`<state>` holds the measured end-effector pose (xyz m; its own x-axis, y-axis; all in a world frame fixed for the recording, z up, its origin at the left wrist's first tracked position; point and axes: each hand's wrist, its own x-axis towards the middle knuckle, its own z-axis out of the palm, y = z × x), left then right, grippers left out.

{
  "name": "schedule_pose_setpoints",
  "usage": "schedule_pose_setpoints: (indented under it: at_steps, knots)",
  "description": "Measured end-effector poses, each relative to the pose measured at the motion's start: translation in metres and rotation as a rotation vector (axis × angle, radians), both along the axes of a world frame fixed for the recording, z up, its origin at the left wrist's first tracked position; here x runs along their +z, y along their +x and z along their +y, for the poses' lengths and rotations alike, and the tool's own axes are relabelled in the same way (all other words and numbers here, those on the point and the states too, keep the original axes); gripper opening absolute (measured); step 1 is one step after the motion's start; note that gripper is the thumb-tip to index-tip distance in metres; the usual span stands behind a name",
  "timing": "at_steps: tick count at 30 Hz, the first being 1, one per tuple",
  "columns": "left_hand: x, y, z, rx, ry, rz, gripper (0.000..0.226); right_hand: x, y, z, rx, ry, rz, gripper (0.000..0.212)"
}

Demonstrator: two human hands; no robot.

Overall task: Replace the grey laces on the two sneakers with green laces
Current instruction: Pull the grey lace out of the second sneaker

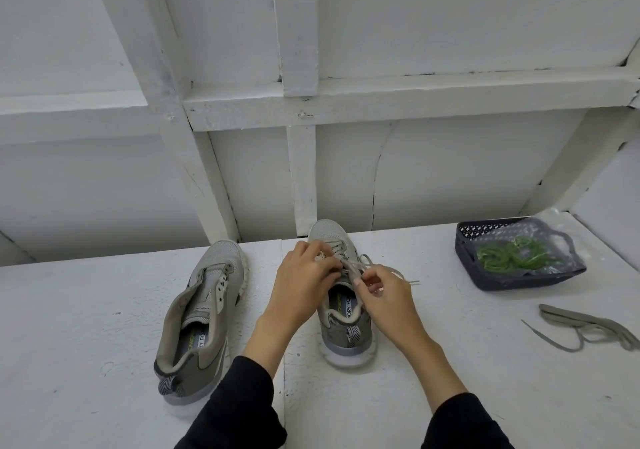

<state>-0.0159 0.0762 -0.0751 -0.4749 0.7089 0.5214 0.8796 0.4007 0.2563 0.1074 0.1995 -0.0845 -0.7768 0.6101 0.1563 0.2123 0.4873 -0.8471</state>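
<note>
1. Near left, the unlaced sneaker (201, 313) stands bare of lace.
2. At centre, the left hand (303, 282) and right hand (382, 296) pinch the grey lace (353, 265) on the right sneaker (343, 327); it looks limp and light, best pulled near an eyelet.
3. Right, a pulled-out lace (585, 327) lies loose.
4. Far right, the basket (465, 258) holds a clear bag (554, 241) of green laces (509, 256).

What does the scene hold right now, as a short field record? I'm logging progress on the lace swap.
left sneaker: grey mesh sneaker, no lace in it
right sneaker: grey mesh sneaker, grey lace still threaded
left hand: fingers on the lacing
right hand: pinches the grey lace
removed lace: loose grey lace, on white table
green laces: bagged in dark woven basket
</note>
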Motion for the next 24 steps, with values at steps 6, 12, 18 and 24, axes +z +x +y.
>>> schedule_pose_setpoints:
  at_steps: [6,12,18,24]
  knots:
    - [0.001,-0.001,0.014,-0.047,-0.138,0.208,0.013,0.001,-0.007,-0.002,-0.059,-0.152,-0.003,0.016]
    - [0.010,0.020,0.012,0.086,0.555,-1.023,0.011,-0.005,-0.011,-0.009,-0.125,-0.214,0.052,0.020]
    - [0.006,-0.006,-0.001,0.061,-0.012,-0.548,0.022,-0.005,-0.010,-0.010,-0.128,-0.252,0.067,0.017]
    - [0.026,-0.011,-0.003,-0.115,0.354,-0.960,0.034,-0.009,-0.009,-0.007,-0.090,-0.218,0.103,0.010]
